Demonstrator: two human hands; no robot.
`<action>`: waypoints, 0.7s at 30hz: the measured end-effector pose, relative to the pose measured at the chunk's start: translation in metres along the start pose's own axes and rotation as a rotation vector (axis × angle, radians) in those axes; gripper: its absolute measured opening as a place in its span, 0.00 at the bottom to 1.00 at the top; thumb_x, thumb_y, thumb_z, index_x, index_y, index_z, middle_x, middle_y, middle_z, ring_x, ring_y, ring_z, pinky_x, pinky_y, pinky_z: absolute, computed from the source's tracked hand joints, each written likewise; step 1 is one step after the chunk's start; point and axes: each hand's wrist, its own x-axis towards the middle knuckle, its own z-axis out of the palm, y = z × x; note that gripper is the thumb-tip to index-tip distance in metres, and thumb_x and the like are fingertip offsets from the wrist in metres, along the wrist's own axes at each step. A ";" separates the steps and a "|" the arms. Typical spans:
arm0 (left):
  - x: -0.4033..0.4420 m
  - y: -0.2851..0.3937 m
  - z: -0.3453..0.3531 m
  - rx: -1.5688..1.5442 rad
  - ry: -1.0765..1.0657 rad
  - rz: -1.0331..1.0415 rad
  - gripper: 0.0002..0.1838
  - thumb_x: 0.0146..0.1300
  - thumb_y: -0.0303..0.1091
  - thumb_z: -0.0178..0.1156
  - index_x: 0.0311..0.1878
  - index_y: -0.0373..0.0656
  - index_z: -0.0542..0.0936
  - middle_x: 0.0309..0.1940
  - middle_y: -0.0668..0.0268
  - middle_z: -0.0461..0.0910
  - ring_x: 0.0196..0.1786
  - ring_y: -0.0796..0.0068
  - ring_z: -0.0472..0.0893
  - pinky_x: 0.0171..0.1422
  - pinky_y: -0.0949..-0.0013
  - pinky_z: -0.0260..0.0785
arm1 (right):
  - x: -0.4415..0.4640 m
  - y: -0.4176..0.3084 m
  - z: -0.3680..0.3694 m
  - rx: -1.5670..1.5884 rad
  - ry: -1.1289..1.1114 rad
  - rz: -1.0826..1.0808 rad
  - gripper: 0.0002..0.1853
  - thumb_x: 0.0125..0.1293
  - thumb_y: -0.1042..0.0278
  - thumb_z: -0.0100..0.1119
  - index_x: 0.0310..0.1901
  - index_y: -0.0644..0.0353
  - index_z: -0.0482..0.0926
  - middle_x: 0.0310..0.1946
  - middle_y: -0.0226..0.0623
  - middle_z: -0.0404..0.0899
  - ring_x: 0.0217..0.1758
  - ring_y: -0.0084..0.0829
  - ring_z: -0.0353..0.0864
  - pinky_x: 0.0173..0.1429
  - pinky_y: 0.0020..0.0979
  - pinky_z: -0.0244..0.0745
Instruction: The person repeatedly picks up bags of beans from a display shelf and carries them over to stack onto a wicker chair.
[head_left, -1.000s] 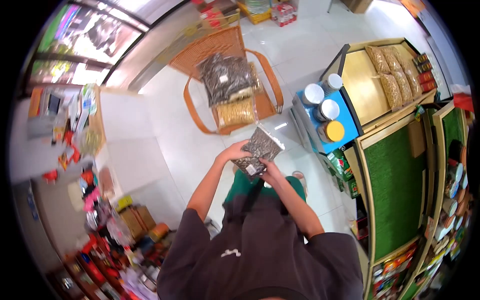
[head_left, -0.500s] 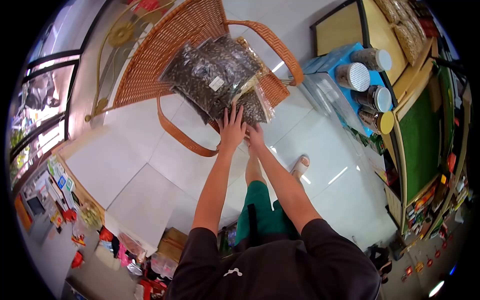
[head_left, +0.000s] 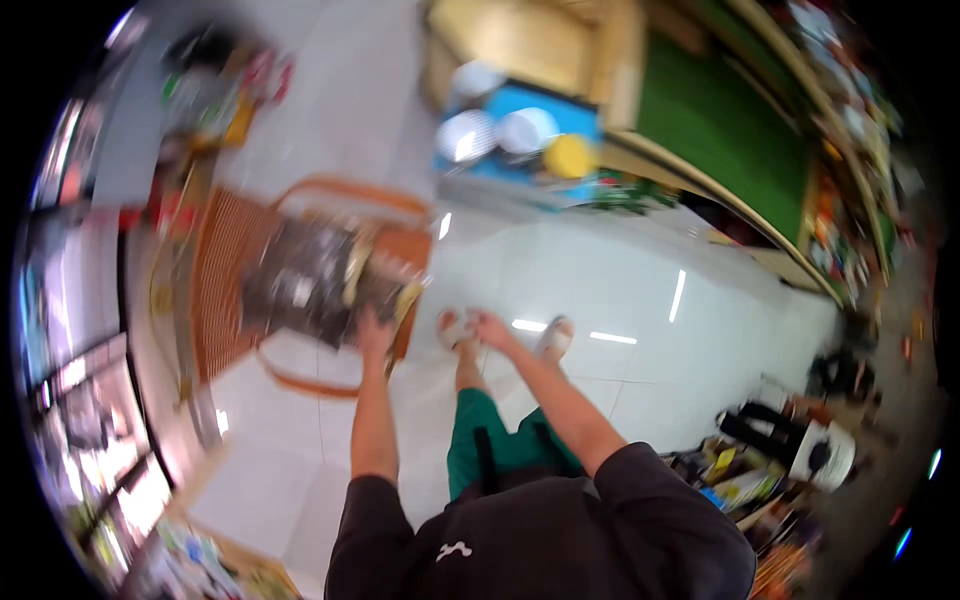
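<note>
Several dark bags [head_left: 300,268], left of frame: probably soft, slick, shifty; best held from beneath. Left hand [head_left: 375,335] at bag edge, grip unclear; right hand [head_left: 487,328] loosely spread, apparently empty.

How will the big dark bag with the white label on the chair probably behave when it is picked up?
The dark bag would probably sag, as it lies flattened on the chair. Its shiny patches suggest slippery plastic. Its flat shape makes rolling unlikely.
</note>
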 end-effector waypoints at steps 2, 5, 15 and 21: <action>-0.012 0.020 -0.018 -0.183 -0.047 0.048 0.38 0.58 0.40 0.58 0.70 0.39 0.58 0.67 0.46 0.60 0.68 0.47 0.61 0.71 0.56 0.55 | -0.052 0.064 -0.038 0.028 0.137 0.020 0.27 0.59 0.66 0.55 0.62 0.53 0.69 0.31 0.33 0.79 0.24 0.22 0.74 0.26 0.26 0.71; -0.025 0.036 -0.016 -0.291 -0.117 0.256 0.29 0.62 0.39 0.53 0.67 0.41 0.64 0.57 0.46 0.72 0.61 0.50 0.71 0.66 0.60 0.61 | -0.155 0.137 -0.095 -0.448 0.413 -0.085 0.24 0.57 0.55 0.54 0.55 0.57 0.77 0.34 0.46 0.82 0.37 0.39 0.82 0.43 0.35 0.78; -0.149 0.280 0.094 0.453 -0.713 0.383 0.30 0.57 0.49 0.54 0.59 0.39 0.73 0.59 0.50 0.71 0.63 0.50 0.68 0.62 0.53 0.64 | -0.442 0.289 -0.180 1.062 0.959 0.421 0.18 0.63 0.60 0.53 0.52 0.55 0.73 0.35 0.40 0.81 0.29 0.33 0.81 0.30 0.34 0.78; -0.268 0.544 0.268 0.473 -0.783 1.206 0.27 0.61 0.46 0.53 0.62 0.47 0.71 0.47 0.50 0.79 0.53 0.55 0.78 0.57 0.61 0.69 | -0.492 0.320 -0.133 1.885 1.399 0.295 0.22 0.65 0.59 0.51 0.57 0.55 0.63 0.45 0.42 0.75 0.41 0.39 0.76 0.44 0.42 0.77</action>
